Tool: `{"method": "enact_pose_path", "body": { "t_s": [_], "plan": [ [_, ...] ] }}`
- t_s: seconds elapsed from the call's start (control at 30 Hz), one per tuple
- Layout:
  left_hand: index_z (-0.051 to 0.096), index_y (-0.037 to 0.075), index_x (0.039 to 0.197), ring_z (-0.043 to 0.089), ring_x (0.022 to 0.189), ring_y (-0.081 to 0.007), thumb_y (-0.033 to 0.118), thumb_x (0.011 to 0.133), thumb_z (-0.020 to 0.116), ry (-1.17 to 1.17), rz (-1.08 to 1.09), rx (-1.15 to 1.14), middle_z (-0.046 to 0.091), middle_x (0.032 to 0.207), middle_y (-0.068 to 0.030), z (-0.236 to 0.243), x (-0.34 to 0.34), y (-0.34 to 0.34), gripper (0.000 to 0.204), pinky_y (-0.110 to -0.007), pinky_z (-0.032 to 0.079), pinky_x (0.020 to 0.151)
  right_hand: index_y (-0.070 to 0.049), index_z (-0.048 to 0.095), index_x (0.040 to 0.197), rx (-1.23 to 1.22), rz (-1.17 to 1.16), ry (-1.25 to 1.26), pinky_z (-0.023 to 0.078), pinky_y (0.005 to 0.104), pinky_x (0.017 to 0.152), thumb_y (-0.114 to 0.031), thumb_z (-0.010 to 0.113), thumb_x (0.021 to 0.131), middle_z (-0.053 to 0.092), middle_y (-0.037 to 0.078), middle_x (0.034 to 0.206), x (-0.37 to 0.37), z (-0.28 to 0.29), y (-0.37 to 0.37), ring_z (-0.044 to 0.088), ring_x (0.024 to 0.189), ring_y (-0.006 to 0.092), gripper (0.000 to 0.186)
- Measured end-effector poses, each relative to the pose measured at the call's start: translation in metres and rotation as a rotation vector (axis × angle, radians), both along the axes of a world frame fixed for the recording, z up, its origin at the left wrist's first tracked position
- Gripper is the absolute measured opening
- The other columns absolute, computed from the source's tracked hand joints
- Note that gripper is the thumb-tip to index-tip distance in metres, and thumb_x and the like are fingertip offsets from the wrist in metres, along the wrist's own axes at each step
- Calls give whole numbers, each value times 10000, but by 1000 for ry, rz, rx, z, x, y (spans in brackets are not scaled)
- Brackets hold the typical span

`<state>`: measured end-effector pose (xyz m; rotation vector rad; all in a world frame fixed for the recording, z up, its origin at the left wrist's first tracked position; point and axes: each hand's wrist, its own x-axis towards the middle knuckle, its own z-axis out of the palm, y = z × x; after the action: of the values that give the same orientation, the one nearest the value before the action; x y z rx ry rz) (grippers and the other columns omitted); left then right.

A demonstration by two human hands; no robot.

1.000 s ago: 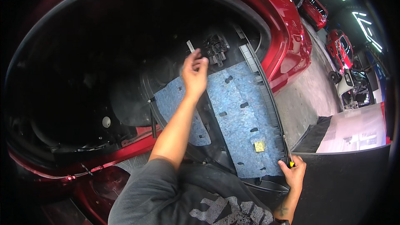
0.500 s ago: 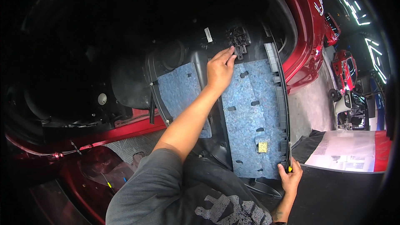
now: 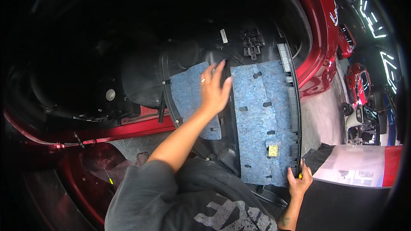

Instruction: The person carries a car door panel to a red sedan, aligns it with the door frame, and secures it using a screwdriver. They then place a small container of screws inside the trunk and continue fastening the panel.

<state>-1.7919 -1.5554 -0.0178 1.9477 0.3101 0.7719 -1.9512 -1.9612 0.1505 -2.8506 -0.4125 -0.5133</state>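
Note:
A black plastic car trim panel (image 3: 227, 145) lies in front of me, its exposed side lined with blue felt padding (image 3: 252, 124). Over the gap between the two felt pieces, my left hand (image 3: 215, 86) is raised with its fingers spread, holding nothing. At the panel's near right corner, my right hand (image 3: 300, 179) grips the ribbed edge, thumb on the felt side. A yellow-handled tool (image 3: 301, 175) also sits in that hand; its kind is mostly hidden. Beyond my left hand, a black bracket-like fitting (image 3: 253, 42) is attached to the panel.
The dark car interior opening, framed by red bodywork (image 3: 319, 38), surrounds the panel. A yellow foam square (image 3: 272, 151) is on the felt. Lower left lies another thin tool with a yellow end (image 3: 111, 181). Red cars (image 3: 357, 83) stand in the workshop at right.
My left hand has drawn back from beside the black fitting toward the left and nearer me, its fingers spreading. My right hand stays at the panel's corner. The view has shifted slightly.

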Motion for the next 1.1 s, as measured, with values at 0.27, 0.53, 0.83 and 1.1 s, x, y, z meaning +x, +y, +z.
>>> {"method": "enact_pose_path", "body": {
  "t_s": [0.27,0.53,0.83,1.1],
  "plan": [
    [566,32,1448,577,1241,-429,309,1039,660,425,188,48,619,1312,-242,-175,-203,40,502,-540,456,1071,73,726,1264,32,19,9,547,373,842,-13,888,774,729,167,999,-1,3,9,685,901,287,524],
    [266,92,1673,696,1157,-363,753,1079,303,851,-46,-1196,569,1490,-220,-217,-276,-12,889,-504,538,1015,74,660,1402,151,-82,174,511,348,1014,-64,806,956,754,154,1233,-2,-9,-16,671,1092,205,489],
    [-225,47,1680,418,1535,-413,657,992,665,589,23,-1314,286,1734,-258,-228,-278,-37,1279,-624,363,1218,8,623,1488,116,-10,202,457,362,1120,-107,800,979,693,122,1434,-5,-8,-35,631,1225,197,551],
    [-75,50,1721,581,1393,-357,510,1014,714,753,-37,-1145,493,1613,-253,-172,-302,-12,1154,-479,487,1121,4,629,1487,169,62,174,454,358,1132,-54,784,961,715,135,1401,9,-25,-46,650,1240,216,552]
  ]
}}
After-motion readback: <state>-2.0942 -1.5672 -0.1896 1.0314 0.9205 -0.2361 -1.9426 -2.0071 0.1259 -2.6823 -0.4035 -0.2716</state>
